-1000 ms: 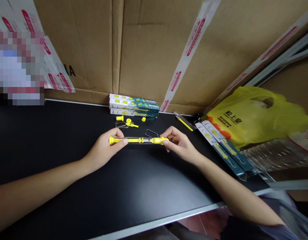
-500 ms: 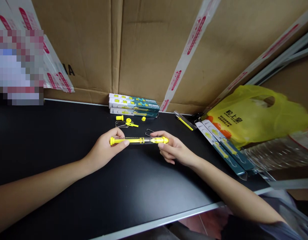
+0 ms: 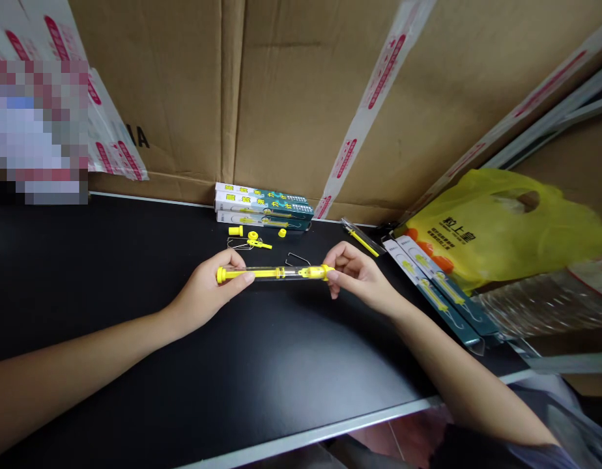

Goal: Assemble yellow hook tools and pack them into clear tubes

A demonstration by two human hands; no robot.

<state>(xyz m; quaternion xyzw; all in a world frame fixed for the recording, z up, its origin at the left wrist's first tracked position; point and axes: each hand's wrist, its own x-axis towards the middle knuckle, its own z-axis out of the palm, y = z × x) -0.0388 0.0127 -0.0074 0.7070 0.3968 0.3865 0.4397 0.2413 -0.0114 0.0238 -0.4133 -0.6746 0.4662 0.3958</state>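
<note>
A clear tube with yellow parts inside (image 3: 269, 273) is held level above the black table. My left hand (image 3: 210, 286) is closed around its left end, thumb along the front. The fingertips of my right hand (image 3: 357, 273) pinch the yellow cap at the right end. Behind the tube, on the table, are a yellow cylindrical cap (image 3: 235, 230), a small yellow ring (image 3: 253, 236), a small yellow cap (image 3: 282, 232) and a yellow piece (image 3: 262, 244) beside a bent metal wire. Another bent wire (image 3: 298, 258) lies just behind the tube.
Printed boxes (image 3: 264, 207) are stacked at the back against a large cardboard box (image 3: 291, 98). A clear tube with a yellow rod (image 3: 362, 238) lies at the back right. More boxes (image 3: 435, 290) and a yellow plastic bag (image 3: 501, 228) are at the right.
My right hand has slid slightly right, from around the tube's right part to the cap at its end. My left hand still holds the left end.
</note>
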